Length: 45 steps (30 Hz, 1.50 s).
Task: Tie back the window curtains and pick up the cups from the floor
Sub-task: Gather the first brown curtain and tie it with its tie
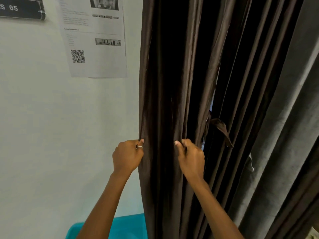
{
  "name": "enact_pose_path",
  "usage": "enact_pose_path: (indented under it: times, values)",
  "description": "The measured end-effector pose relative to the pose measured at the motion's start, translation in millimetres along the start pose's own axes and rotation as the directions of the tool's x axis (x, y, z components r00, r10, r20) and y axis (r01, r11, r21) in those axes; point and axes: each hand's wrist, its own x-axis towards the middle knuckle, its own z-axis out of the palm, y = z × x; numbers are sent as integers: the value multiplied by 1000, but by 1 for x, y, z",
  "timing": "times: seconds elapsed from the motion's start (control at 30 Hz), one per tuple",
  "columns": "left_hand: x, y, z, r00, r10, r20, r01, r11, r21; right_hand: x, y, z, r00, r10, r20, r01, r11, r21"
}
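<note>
Gripping the brown curtain with both hands, the person stands close to where it hangs beside the pale wall. The left hand, a ring on one finger, pinches the curtain's outer edge, right next to the wall. The right hand has its fingers curled round a fold a few pleats in, with the thumb on the front. The two hands are level with each other and apart, with several pleats between them.

The cloth looks thin, soft and a little glossy. It is likely light, should bunch easily and may slip through a loose grip. A full fistful of gathered pleats should serve better than a pinch at one fold. A strap of the same brown cloth dangles just right of the right hand, near a slit where daylight shows. It is probably the tie, limp and easy to wrap.

A thicker grey curtain hangs further right. A printed sheet with a square code is stuck to the wall, and something turquoise shows at the bottom edge. Neither cups nor floor are in view.
</note>
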Motion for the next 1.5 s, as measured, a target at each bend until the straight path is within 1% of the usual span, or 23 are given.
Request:
enact_pose_path:
  times: [0.13,0.3,0.43,0.57,0.63,0.77,0.8,0.87,0.97,1.03,1.1,1.17,1.23,1.3,1.33,1.37,1.4,1.43,1.47,1.5]
  values:
    - [-7,15,10,999,34,22,-34,999,-33,-15,-5,16,999,-6,42,6,1000,10]
    - [-10,22,19,998,63,24,-61,995,-82,-21,-16,28,999,-20,37,21,1000,-18]
    - [-10,24,28,996,79,42,-69,978,-195,-23,-29,37,995,-39,88,40,999,-12]
    - [-9,15,33,995,64,73,-38,947,-320,-26,-38,45,996,-37,81,36,999,6]
    - [-9,14,30,992,68,104,-29,941,-338,-27,-40,48,996,-38,75,38,999,12]
    - [-10,26,13,977,41,210,30,945,-326,-28,-41,51,995,-25,93,24,1000,14]
    - [-9,30,9,970,37,239,36,956,-292,-28,-42,52,994,-24,104,22,1000,17]
    - [-3,37,2,963,51,264,-4,984,-178,-29,-43,53,994,-18,108,15,999,28]
    - [4,40,0,967,46,251,-29,997,-69,-28,-44,55,995,-1,96,-2,999,32]
    - [5,38,4,973,28,228,-12,997,-71,-28,-44,54,996,1,90,-3,1000,20]
    - [4,37,8,978,39,206,-23,997,-77,-27,-43,52,996,-16,90,15,1000,4]
    - [5,38,9,979,59,193,-52,998,-43,-23,-41,47,990,-49,132,49,999,-3]
    - [7,38,7,978,68,195,-70,997,6,-18,-37,41,969,-88,230,85,996,23]
    - [8,36,6,978,61,197,-69,997,31,-13,-32,31,946,-94,310,77,995,67]
    - [9,35,5,979,63,194,-71,997,36,-12,-30,25,954,-79,289,57,995,83]
    - [9,34,5,980,68,189,-77,996,40,-11,-28,18,975,-47,217,28,995,91]
    - [9,32,5,980,75,186,-84,996,40,-9,-27,12,994,-3,106,-5,997,78]
    - [9,30,5,979,84,187,-92,995,34,-6,-28,5,999,47,-17,-46,998,42]
    - [10,29,6,978,92,190,-99,995,27,-3,-28,-1,988,104,-113,-104,995,0]
    - [11,28,6,976,97,195,-102,995,17,2,-29,-5,974,160,-160,-169,985,-41]
